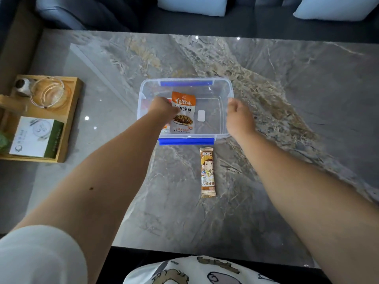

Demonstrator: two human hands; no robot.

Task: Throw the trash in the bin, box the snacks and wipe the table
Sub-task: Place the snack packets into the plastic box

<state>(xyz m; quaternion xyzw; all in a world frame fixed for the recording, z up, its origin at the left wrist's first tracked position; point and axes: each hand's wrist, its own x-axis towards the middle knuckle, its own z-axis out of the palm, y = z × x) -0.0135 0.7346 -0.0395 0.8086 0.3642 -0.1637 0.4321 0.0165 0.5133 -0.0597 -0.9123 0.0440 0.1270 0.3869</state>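
A clear plastic box with blue clips stands in the middle of the marble table. Inside it lies an orange snack packet, a small white square, and a red-and-white packet mostly hidden under my left hand. My left hand reaches into the box's left side, fingers curled at the orange packet's edge; whether it grips the packet is hidden. My right hand holds the box's right rim. A long brown snack stick packet lies on the table in front of the box.
A wooden tray at the table's left edge carries a glass ashtray, a small grey pot and a white-and-green box. A dark sofa with pale cushions runs behind the table.
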